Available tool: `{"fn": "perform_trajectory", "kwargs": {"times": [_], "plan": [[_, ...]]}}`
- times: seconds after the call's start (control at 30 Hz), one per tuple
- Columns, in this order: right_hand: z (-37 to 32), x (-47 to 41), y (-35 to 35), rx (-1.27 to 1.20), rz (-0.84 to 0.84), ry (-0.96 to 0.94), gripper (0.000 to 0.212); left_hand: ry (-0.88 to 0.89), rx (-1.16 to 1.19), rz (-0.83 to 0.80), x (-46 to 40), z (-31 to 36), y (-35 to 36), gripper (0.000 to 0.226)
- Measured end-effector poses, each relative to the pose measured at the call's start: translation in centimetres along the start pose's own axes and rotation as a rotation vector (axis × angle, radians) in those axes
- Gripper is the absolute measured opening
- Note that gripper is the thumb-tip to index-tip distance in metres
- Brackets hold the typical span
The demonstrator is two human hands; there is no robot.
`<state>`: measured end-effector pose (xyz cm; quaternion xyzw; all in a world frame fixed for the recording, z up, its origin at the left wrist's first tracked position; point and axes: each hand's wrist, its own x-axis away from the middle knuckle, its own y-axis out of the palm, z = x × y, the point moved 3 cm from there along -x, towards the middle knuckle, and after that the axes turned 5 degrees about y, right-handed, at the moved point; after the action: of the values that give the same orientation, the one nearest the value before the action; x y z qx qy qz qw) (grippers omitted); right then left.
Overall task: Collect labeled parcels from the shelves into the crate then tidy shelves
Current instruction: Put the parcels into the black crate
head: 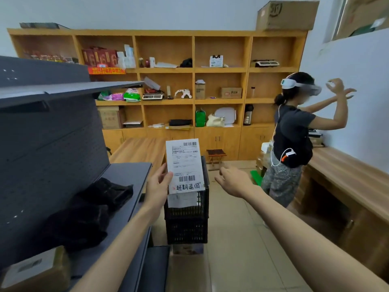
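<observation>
Forearms are reaching out: left hand (156, 186) is pinching the labeled parcel (185, 166) upright above the black crate (187, 224); right hand (233, 180) is hovering loose-fingered, holding nothing. Best lowering it flat, label upward.

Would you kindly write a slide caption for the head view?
Left hand holds a labeled parcel above the black crate; right hand open beside it.

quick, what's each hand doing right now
Left hand: grip on the labeled parcel, above the crate.
Right hand: open, holding nothing.
</observation>
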<state>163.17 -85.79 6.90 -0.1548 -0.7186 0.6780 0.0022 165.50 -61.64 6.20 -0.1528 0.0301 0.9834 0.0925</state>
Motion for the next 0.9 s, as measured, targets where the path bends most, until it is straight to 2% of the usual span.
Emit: {"fn": "perform_trajectory", "kwargs": {"times": [0.4, 0.9], "plan": [[3.7, -24.5, 4.8, -0.050, 0.018, -0.045, 0.040, -0.027, -0.053, 0.059, -23.2, -7.6, 3.8, 0.044], [2.8, -46.8, 14.2, 0.040, -0.140, -0.117, 0.038, -0.134, -0.014, 0.095, -42.9, -19.6, 3.9, 0.044]]}}
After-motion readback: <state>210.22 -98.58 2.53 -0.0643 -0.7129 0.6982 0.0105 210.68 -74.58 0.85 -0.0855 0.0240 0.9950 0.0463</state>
